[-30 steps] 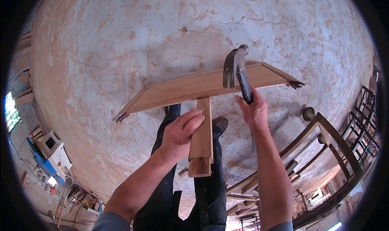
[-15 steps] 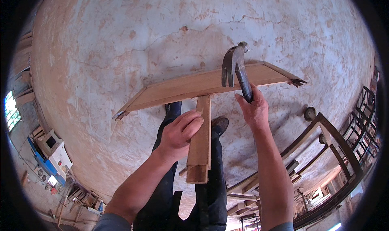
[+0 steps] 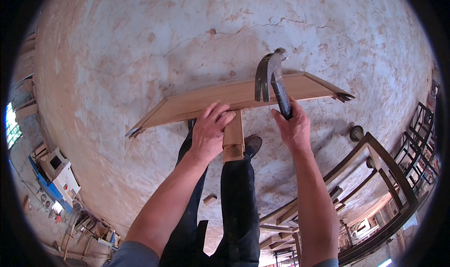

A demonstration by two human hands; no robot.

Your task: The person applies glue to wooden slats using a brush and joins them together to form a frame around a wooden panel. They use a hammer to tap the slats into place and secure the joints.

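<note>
A claw hammer point(image 3: 282, 96) is in my right hand point(image 3: 295, 126), its fingers wrapped round the dark handle. The metal head points up and away from me, with the claws curving down on the left, in front of a long wooden panel point(image 3: 187, 106). My left hand point(image 3: 209, 131) grips a short wooden rail point(image 3: 234, 135) close to where it meets the near edge of that panel. The rail has a stepped end that faces me. Part of its left side is hidden by my fingers. The panel has framed, slanted ends with dark tips.
My shoes point(image 3: 253, 145) and dark-trousered legs are below the panel. A small wood block point(image 3: 210, 199) lies on the floor point(image 3: 140, 42). Dark wooden frames point(image 3: 396, 173) stand at the right. To the left is a blue-and-white machine point(image 3: 65, 180), with wood pieces behind it.
My left hand has moved away from me, up to the panel. The rail's near end has lifted away too, and the rail looks shorter. The hammer has barely moved.
</note>
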